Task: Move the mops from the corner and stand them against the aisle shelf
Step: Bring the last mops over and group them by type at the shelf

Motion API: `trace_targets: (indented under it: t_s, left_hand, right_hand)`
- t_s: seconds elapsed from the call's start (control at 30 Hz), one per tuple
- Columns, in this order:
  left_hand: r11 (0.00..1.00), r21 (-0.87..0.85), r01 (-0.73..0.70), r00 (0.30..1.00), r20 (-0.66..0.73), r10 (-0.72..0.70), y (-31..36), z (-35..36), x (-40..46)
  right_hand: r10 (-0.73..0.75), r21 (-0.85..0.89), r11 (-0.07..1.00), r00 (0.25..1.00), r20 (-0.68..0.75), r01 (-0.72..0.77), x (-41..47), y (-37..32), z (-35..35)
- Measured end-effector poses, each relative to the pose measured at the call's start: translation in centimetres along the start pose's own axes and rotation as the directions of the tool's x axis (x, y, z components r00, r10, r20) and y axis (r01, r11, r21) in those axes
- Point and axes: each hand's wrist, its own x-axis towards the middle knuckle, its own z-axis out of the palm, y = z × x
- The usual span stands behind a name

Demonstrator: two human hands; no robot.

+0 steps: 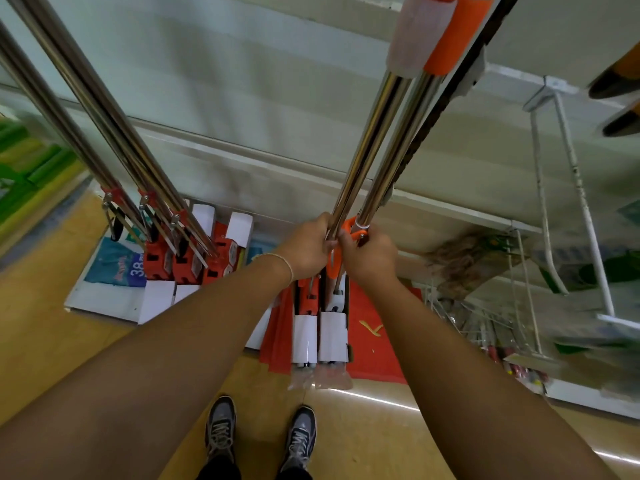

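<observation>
Two chrome-handled mops stand upright in front of me, their poles (374,147) leaning against the white shelf panel (242,98). Orange and pale grips cap their tops. My left hand (308,249) grips the left pole low down. My right hand (367,254) grips the right pole beside its orange lever (355,228). Both heads (320,336), wrapped in white card sleeves, rest on the floor. Several more mops (114,133) lean against the same panel to the left, with red heads (187,261) on the floor.
A red mat (374,344) lies under the two held mops. White wire racks and a metal frame (561,202) crowd the right side. Green packages (31,168) sit at far left. My shoes (259,434) stand on the wooden floor.
</observation>
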Motion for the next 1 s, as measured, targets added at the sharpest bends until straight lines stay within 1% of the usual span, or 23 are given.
trace_targets:
  t_s: [0.2,0.33,0.4,0.47,0.63,0.73,0.83,1.0]
  left_hand:
    - [0.998,0.048,0.027,1.000,0.004,-0.028,0.5,-0.3,-0.6]
    - [0.998,-0.027,0.048,0.999,-0.008,-0.048,0.4,-0.5,-1.3]
    - [0.996,-0.085,0.040,0.999,-0.017,-0.042,0.2,-0.7,-1.7]
    - [0.994,-0.104,0.026,1.000,-0.006,-0.027,0.1,-0.7,-2.1]
    - [0.999,-0.032,0.002,1.000,0.015,-0.002,-0.1,-0.1,-2.8]
    - [1.000,-0.010,0.003,1.000,-0.012,-0.003,-0.1,0.4,-3.2]
    - [1.000,0.012,0.005,0.999,-0.037,-0.004,-0.1,0.7,-3.4]
    - [1.000,0.009,0.002,1.000,-0.022,-0.001,0.2,0.7,-4.3]
  right_hand:
    - [0.010,-0.021,1.000,1.000,0.008,-0.009,0.0,0.3,-0.7]
    - [0.019,-0.033,0.999,1.000,0.001,-0.019,0.1,0.4,-0.8]
    - [0.026,-0.028,0.999,1.000,0.004,-0.026,0.1,0.3,-0.7]
    - [0.020,-0.031,0.999,1.000,0.013,-0.019,0.0,0.3,-0.7]
    - [0.016,-0.042,0.999,0.999,0.035,-0.015,0.3,0.2,-0.7]
    - [0.035,-0.051,0.998,0.999,0.036,-0.033,0.5,0.0,-0.9]
    - [0.021,-0.038,0.999,0.999,0.035,-0.020,0.9,-0.1,-1.3]
    - [-0.048,-0.062,0.996,0.988,0.148,0.058,2.5,0.1,-2.1]
